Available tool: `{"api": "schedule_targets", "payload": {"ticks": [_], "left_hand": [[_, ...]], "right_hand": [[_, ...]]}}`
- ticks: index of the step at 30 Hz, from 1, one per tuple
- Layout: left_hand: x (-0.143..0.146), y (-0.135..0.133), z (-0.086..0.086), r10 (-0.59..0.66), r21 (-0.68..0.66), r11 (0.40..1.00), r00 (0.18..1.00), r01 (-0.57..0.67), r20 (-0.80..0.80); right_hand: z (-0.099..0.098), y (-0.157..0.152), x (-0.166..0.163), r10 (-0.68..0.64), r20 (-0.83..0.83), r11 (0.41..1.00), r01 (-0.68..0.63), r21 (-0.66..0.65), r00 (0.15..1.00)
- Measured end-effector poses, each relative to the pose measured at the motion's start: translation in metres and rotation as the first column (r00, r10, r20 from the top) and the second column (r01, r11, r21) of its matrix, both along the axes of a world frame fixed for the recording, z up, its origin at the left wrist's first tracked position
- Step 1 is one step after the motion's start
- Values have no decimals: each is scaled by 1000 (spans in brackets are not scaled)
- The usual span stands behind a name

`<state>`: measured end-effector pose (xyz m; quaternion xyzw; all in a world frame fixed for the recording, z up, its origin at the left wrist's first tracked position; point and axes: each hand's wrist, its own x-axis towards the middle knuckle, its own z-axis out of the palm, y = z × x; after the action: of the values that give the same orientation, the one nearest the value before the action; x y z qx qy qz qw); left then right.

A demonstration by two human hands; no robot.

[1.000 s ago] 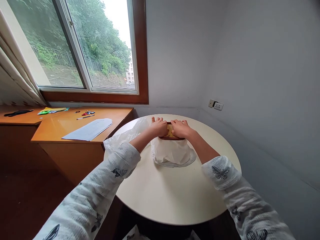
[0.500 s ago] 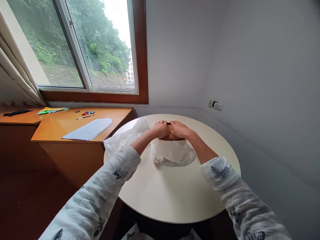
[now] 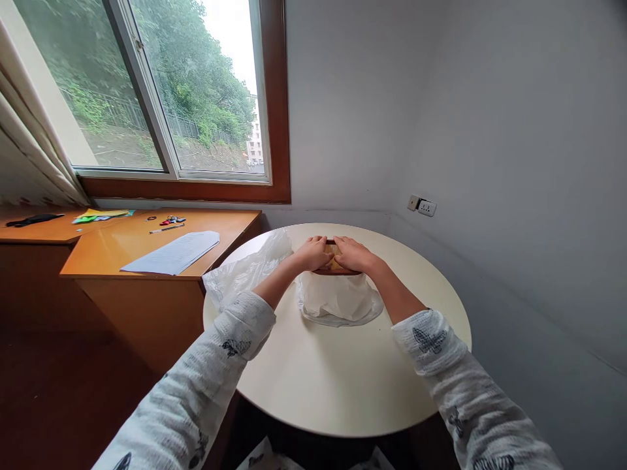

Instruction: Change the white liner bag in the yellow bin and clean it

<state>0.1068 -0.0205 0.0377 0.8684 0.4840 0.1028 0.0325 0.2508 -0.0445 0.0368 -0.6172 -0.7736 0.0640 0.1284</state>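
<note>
In the head view, a small brown-rimmed box (image 3: 334,273) with a yellowish face is between my two hands over the round table. My left hand (image 3: 313,254) grips its left side, fingers over the far edge and thumb toward the middle. On its right side, my right hand (image 3: 353,254) holds it the same way, and the two thumbs nearly meet. Both hands cover much of the box, so its exact kind cannot be told. Directly below and in front of it bunches a white plastic bag (image 3: 337,303).
A clear, crumpled plastic sheet or bag (image 3: 249,271) lies at the left of the cream round table (image 3: 343,385). Beside it, an orange-brown desk (image 3: 98,258) carries a paper sheet (image 3: 174,253), a pen (image 3: 167,229) and keys (image 3: 174,221). Wall sockets (image 3: 427,208) are at the right.
Both hands stay on the box in nearly the same place. My forearms and sleeves have shifted very slightly; the bag looks unchanged.
</note>
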Motion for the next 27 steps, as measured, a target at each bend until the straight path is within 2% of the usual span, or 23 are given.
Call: {"api": "schedule_targets", "payload": {"ticks": [8,15,23,27], "left_hand": [[-2,-7,3,43,-82,996,984,-29,172],[-2,-9,1,112,-161,986,900,-48,422],[-3,2,-10,107,-127,991,812,-41,573],[-3,4,-17,122,-51,992,827,-113,549]], "right_hand": [[-6,4,7,58,-221,997,-45,65,974],[-13,14,9,28,-426,992,27,123,904],[-3,-1,3,19,-619,993,60,106,785],[-3,-3,3,17,-647,991,73,112,762]]}}
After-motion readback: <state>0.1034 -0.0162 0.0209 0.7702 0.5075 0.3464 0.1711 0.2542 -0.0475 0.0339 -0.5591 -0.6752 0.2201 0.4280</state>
